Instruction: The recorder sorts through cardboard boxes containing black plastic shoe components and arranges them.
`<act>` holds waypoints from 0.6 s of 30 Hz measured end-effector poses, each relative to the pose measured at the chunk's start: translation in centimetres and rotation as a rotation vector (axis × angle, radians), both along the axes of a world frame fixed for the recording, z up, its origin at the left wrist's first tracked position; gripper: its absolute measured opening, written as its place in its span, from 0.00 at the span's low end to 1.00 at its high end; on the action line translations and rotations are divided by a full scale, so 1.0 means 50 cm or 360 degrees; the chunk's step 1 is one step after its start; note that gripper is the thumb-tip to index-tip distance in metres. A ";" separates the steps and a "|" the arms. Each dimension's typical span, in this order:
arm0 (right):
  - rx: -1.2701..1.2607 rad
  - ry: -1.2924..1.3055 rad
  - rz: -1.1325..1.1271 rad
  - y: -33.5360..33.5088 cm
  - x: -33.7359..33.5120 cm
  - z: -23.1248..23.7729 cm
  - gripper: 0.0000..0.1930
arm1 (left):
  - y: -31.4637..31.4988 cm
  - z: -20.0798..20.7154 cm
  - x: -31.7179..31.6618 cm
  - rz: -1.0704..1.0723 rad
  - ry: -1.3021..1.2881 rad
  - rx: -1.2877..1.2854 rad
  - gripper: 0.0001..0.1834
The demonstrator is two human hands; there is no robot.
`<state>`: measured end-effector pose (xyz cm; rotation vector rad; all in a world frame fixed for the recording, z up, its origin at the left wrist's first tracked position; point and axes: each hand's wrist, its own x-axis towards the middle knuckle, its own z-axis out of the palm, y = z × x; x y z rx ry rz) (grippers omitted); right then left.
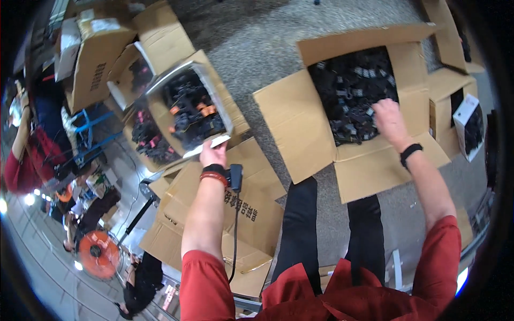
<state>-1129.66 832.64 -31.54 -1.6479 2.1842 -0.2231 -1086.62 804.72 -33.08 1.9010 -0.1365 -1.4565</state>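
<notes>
My left hand (214, 154) grips the near edge of a white-rimmed open box (231, 126), thumb on the white edge. Inside lie tangled black parts (191, 91) with several orange pieces (205, 109). To the right, my right hand (390, 122) reaches over the near right part of a large open cardboard carton (300, 125). Its fingers are bent and pressed together at a heap of small black parts (353, 91) with pale labels. Whatever they pinch is too small to make out.
Beside the white-rimmed box, a carton holds black and pink parts (147, 136). A closed carton (251, 214) stands by my left forearm. More cartons (450, 96) and a white box (468, 125) are at the right. An orange fan (97, 254) and other people are at the left.
</notes>
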 end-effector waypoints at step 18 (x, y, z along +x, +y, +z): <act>0.0432 0.0458 0.0396 0.114 -0.189 0.105 0.13 | 0.053 0.235 -0.179 -0.0375 0.0097 0.0082 0.09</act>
